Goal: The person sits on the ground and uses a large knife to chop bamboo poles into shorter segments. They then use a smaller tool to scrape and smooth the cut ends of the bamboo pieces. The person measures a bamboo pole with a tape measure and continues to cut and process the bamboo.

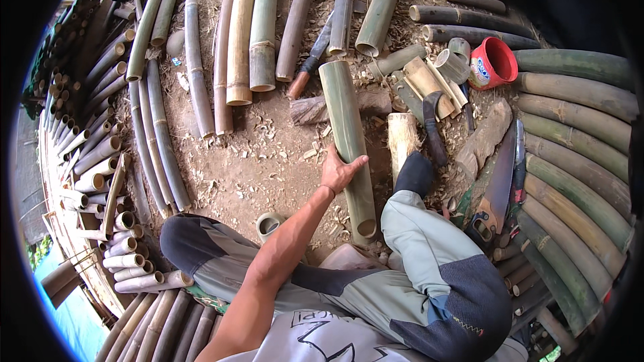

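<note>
My left hand [341, 171] is wrapped round the side of a thick green bamboo tube [345, 114], its thumb lying across the tube. The tube's far part crosses over a rough wooden log [308, 111], and its open near end lies between my legs. My right hand is not in the picture. Beyond the log lies a large knife with a brown handle [300, 84]. Right of the tube are a pale, shaved wooden piece [402, 135] by my foot and a dark-handled tool with a curved head [435, 135].
Bamboo poles [263, 33] lie at the far side, with more stacked left and right. A handsaw [498, 184], a red tub [503, 60], short bamboo cups [451, 66] and a rough wood chunk [486, 137] lie at right. A small bamboo ring [269, 225] is near my leg. Shavings cover the dirt.
</note>
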Available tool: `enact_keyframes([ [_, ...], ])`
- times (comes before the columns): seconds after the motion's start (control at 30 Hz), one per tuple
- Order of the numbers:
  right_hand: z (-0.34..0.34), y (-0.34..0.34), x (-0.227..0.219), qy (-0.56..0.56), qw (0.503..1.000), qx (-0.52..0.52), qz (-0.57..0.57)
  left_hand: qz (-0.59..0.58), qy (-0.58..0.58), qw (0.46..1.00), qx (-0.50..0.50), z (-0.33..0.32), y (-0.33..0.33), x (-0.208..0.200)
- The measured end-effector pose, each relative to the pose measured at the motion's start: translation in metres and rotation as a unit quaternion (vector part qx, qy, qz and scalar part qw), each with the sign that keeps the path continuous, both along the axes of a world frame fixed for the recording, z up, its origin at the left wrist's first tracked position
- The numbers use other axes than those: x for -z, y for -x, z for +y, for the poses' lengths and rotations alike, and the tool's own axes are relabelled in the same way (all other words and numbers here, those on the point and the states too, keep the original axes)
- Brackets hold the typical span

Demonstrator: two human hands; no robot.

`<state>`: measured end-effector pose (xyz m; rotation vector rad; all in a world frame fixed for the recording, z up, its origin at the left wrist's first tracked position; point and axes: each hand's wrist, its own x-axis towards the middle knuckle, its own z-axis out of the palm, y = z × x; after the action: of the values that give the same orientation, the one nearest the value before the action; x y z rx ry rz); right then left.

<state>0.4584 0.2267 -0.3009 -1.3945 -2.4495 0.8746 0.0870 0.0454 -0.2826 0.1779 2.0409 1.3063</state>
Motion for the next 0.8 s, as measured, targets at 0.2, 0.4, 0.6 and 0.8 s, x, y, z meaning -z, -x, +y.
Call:
enact_keyframes([
  [0.2,0.014,0.000,-0.024,0.065,0.991,0.020,0.113,-0.067,-0.104,0.992,0.003,-0.008,0.029,0.010],
  [0.4,0.044,0.096,-0.129,0.232,0.941,-0.047,0.240,0.157,0.018,0.987,-0.002,0.021,0.011,-0.016],
  [0.6,0.009,0.218,-0.163,0.186,0.914,-0.296,0.206,-0.157,-0.298,0.932,0.134,0.049,-0.036,-0.126],
  [0.8,0.014,0.265,-0.143,0.636,0.690,-0.194,0.288,0.113,-0.184,0.973,0.084,0.012,-0.014,-0.121],
])
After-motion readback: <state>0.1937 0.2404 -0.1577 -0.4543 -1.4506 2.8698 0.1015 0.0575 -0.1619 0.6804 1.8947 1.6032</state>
